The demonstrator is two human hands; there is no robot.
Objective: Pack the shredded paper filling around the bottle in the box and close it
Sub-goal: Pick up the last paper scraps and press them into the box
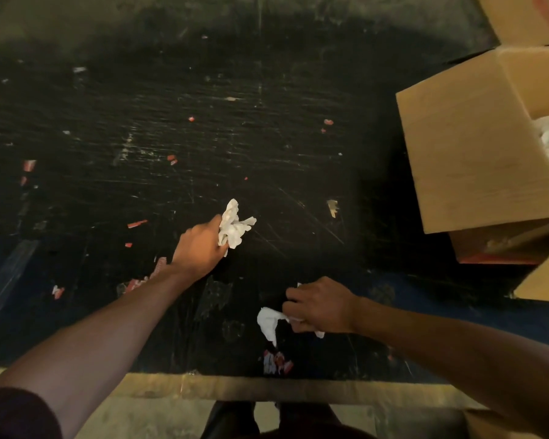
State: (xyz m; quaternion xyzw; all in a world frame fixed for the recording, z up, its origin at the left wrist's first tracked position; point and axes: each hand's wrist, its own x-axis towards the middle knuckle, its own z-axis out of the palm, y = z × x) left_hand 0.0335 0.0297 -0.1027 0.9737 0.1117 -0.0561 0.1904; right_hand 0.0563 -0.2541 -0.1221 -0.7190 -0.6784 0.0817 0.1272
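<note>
Both hands were closed on filling: left hand (200, 245) clutched a crumpled white wad (234, 228), right hand (322, 307) pinched another scrap (268, 321), low over the black desk (171, 122). Looked feather-light and squishy, so grabbing it anywhere works. The open box (466, 160) sat well off right; couldn't see the bottle.

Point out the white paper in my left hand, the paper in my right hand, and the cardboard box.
Left-hand paper (235, 228): head view, on the crumpled middle.
Right-hand paper (268, 321): head view, on the wad left of the fingers.
Cardboard box (466, 160): head view, on the open flap.
</note>
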